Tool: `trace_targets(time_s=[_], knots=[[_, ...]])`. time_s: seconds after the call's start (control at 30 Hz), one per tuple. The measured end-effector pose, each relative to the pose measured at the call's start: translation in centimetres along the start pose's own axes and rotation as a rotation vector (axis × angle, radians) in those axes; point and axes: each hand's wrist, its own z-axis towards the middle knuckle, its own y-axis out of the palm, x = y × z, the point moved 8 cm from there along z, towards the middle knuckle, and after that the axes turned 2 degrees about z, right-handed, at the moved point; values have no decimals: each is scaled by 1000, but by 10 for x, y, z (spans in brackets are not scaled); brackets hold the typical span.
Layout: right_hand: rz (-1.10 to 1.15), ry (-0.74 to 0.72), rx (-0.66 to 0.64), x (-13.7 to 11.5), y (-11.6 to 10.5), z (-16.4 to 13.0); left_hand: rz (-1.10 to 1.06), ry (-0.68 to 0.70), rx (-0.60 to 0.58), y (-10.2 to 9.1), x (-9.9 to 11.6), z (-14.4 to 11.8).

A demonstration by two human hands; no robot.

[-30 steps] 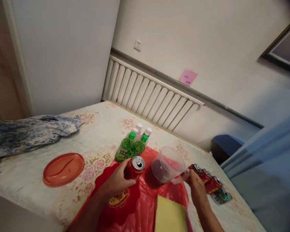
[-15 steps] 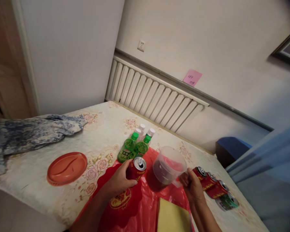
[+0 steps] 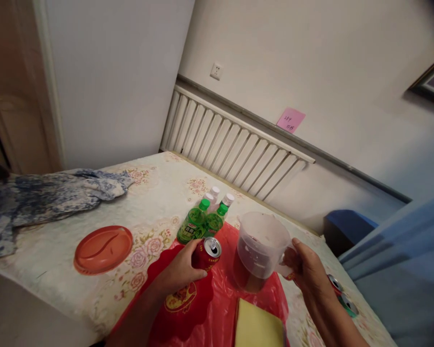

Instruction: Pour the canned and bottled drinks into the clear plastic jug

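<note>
My left hand (image 3: 184,266) is wrapped round a red drink can (image 3: 207,254) with its top opened, held upright over the red plastic sheet. By its handle, my right hand (image 3: 305,264) grips a translucent plastic measuring jug (image 3: 262,243) that has brown liquid in its lower part. The jug stands to the right of the can, the two apart. Just behind the can are green-capped bottles (image 3: 192,224) with green labels, and white-capped bottles (image 3: 227,200) stand behind those. My right hand and forearm partly hide the opened cans (image 3: 348,307) at the right.
An orange-red oval lid (image 3: 103,250) lies on the flowered tablecloth (image 3: 148,193) at left, near a crumpled blue-and-white cloth (image 3: 68,193). A yellow pad or cloth (image 3: 258,325) lies at the front on the red plastic (image 3: 220,313). A radiator (image 3: 231,137) runs behind the table.
The jug and my right hand have moved right and now cover most of the row of cans. My left hand still holds the can in nearly the same spot.
</note>
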Motion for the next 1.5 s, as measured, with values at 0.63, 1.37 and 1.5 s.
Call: trace_targets(time_s=[0.63,1.37,1.5], knots=[[-407,50,-193,-41,31,-23,103,20,-1,-1,4,-1],[-748,-5,-374,-54,49,-3,135,23,0,-3,4,-1],[-826,-90,-375,-63,54,-1,141,40,2,-3,4,0]])
